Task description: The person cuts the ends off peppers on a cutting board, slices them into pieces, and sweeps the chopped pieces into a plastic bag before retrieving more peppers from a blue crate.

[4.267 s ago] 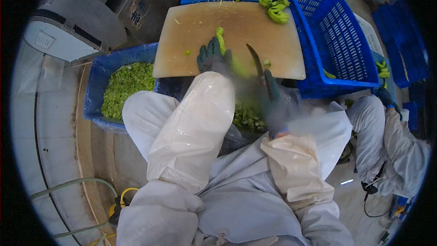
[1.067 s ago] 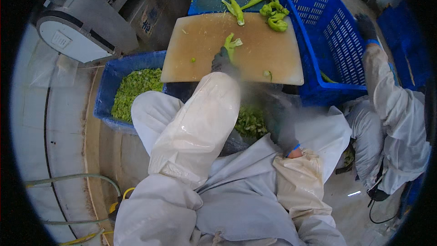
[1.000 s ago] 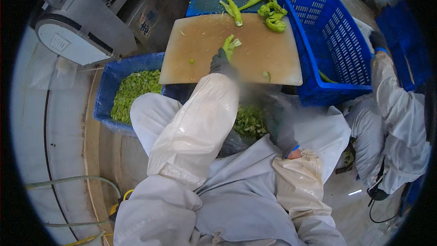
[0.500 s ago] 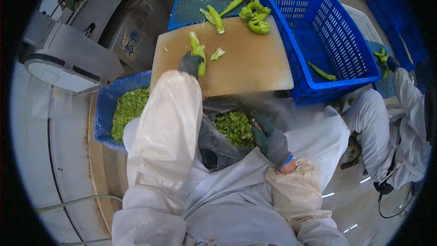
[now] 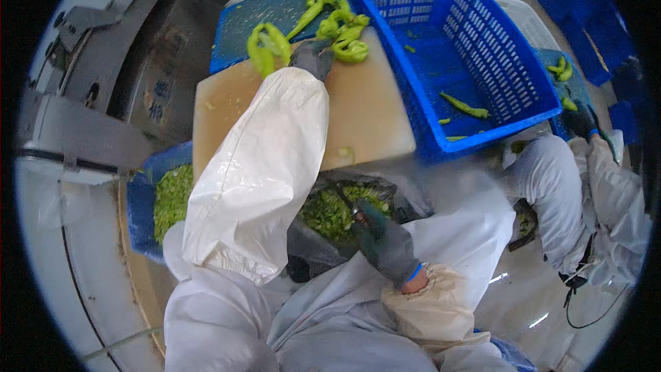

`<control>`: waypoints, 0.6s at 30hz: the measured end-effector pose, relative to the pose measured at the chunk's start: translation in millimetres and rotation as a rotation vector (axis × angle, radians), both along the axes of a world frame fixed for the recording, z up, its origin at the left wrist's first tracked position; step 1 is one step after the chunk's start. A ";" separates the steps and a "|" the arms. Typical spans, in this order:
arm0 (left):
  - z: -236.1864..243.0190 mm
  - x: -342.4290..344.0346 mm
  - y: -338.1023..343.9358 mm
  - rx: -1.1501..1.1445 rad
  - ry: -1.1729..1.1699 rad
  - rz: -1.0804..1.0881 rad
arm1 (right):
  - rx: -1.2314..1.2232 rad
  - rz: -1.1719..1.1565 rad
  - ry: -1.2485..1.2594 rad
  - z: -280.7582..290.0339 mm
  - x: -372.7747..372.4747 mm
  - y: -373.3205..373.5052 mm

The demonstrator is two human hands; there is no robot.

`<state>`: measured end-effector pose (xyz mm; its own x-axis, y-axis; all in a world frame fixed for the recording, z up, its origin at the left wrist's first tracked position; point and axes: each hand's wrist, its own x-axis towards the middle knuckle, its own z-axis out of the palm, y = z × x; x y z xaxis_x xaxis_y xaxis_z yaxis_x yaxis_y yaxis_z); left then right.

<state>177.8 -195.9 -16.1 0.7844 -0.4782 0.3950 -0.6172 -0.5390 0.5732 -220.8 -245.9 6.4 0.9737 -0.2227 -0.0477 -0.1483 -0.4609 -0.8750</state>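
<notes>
My left hand [image 5: 312, 59], in a dark glove, reaches over the far edge of the tan cutting board [image 5: 372, 110]. It is beside a pile of curled green peppers [image 5: 350, 48], and another curled pepper [image 5: 267, 48] lies to its left. Its fingers are partly hidden. My gloved right hand [image 5: 390, 244] is low, over a dark plastic-lined container [image 5: 410, 200] of chopped green pepper [image 5: 327, 215]. Its fingers are closed round a knife [image 5: 357, 215], whose blurred blade points down toward the pieces. A small pale pepper piece [image 5: 345, 155] is near the board's front edge.
A blue perforated crate [image 5: 451, 139] with a few peppers stands right of the board. A blue tub [image 5: 141, 217] of chopped green pieces is at left. Behind lies a blue board [image 5: 237, 34]. Another person's gloved hand [image 5: 582, 120] works at far right; grey machinery [image 5: 72, 120] stands left.
My left hand has moved away from the pepper on the board, up to the far pile. My right hand has shifted slightly left and down over the chopped pieces. The view has shifted.
</notes>
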 end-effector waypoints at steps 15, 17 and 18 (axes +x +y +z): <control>-32.5 136.2 10.1 -1.207 1.273 -0.408 | -0.018 0.164 -0.149 41.2 11.7 15.0; -47.0 -16.6 -135.4 -0.752 0.961 -0.437 | -0.220 -0.013 0.039 -9.2 -1.7 -44.0; -23.6 -13.7 -86.3 -0.614 0.819 -0.360 | -0.189 0.024 0.006 -1.5 2.2 -26.3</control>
<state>164.2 -282.1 -39.7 0.7719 -0.6323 0.0658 0.0107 0.1163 0.9932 -218.5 -272.1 4.9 0.9787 -0.2047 -0.0125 -0.1397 -0.6206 -0.7716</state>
